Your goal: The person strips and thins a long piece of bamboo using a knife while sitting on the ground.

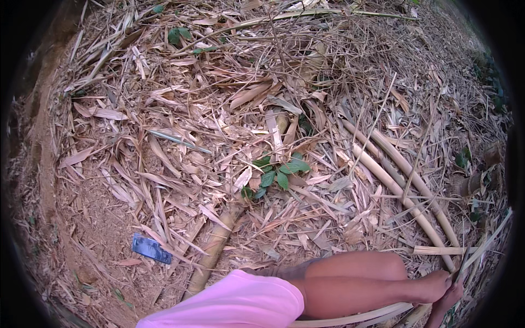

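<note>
My left arm, in a pink sleeve, reaches across to the lower right over a bent bare knee (355, 263). At its end my left hand (435, 286) is closed, and a pale split bamboo strip (486, 240) rises from between the hands towards the right. Close against it, my right hand (449, 300) comes up from the lower edge with its fingers bent; what they grip is hard to make out. A thin dark edge shows just above the fingers, too small to name. Another pale strip (361, 318) runs below my left forearm.
Several long curved bamboo poles (402, 191) lie at the right. A thicker pole (216, 249) slants up from beside my sleeve. A dark blue, phone-like rectangle (151, 247) rests at the left. Dry leaves, twigs and a small green plant (279, 172) cover the ground ahead.
</note>
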### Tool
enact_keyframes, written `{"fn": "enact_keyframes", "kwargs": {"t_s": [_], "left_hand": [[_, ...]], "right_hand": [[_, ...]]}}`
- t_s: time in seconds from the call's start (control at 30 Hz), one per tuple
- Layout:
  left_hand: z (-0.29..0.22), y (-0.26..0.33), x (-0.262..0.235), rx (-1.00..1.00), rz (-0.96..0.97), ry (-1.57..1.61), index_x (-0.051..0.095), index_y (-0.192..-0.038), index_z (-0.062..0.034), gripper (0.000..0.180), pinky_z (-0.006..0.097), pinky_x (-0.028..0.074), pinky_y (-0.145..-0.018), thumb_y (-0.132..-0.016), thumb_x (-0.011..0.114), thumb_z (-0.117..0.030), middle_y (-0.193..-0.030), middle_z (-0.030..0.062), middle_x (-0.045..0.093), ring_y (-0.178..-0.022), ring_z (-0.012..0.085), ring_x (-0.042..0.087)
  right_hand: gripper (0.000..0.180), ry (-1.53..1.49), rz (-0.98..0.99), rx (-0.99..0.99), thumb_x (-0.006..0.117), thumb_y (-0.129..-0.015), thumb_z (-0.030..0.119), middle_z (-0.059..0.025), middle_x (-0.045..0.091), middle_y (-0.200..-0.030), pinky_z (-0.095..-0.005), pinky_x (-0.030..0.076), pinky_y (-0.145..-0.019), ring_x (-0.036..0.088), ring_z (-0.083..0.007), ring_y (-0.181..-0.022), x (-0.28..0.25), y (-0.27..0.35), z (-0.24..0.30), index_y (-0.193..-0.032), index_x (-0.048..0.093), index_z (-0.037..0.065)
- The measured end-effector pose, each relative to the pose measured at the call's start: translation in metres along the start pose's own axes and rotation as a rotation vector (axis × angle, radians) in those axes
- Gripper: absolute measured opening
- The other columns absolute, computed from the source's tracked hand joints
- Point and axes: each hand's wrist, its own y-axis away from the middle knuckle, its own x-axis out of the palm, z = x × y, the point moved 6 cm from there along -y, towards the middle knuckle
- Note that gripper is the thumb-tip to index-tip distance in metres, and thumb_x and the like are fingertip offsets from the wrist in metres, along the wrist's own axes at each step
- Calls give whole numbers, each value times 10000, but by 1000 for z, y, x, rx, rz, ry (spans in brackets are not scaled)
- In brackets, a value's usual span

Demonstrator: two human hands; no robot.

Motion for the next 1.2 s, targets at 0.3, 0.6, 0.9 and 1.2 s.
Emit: {"fn": "enact_keyframes", "kwargs": {"t_s": [0.3, 0.6, 0.9, 1.2], "left_hand": [[-43, 73, 0, -161, 192, -37, 499, -1099, -7, 324, 384, 485, -358, -1014, 301, -248, -799, 175, 584, -580, 282, 633], [-36, 62, 26, -325, 257, -36, 514, -1169, -81, 337, 283, 316, -340, -1005, 412, -358, -633, 11, 423, -425, 105, 378], [-1, 71, 84, -530, 278, 4, 418, -915, -139, 251, 220, 177, -382, -1040, 427, -357, -611, -67, 315, -426, 34, 241], [0, 75, 87, -605, 244, -14, 426, -925, -129, 247, 235, 174, -358, -1046, 411, -344, -601, -44, 319, -401, 52, 230]], "right_hand": [[571, -636, -371, 550, 361, -1046, 453, -100, 632, -940, -364, 457, -792, 569, -207, -868, -15, -9, -90, -1120, 605, -58], [771, -190, -121, -57, 369, -882, 754, -168, 452, -630, -433, 351, -528, 503, -361, -581, -40, 38, 53, -711, 475, 10], [651, 258, -199, -38, 532, -763, 766, -30, 560, -603, -386, 396, -493, 603, -226, -528, -70, 91, -18, -681, 585, 122], [670, 344, -257, -74, 482, -759, 799, -15, 537, -635, -422, 346, -540, 588, -238, -541, -71, 102, -35, -720, 573, 136]]}}
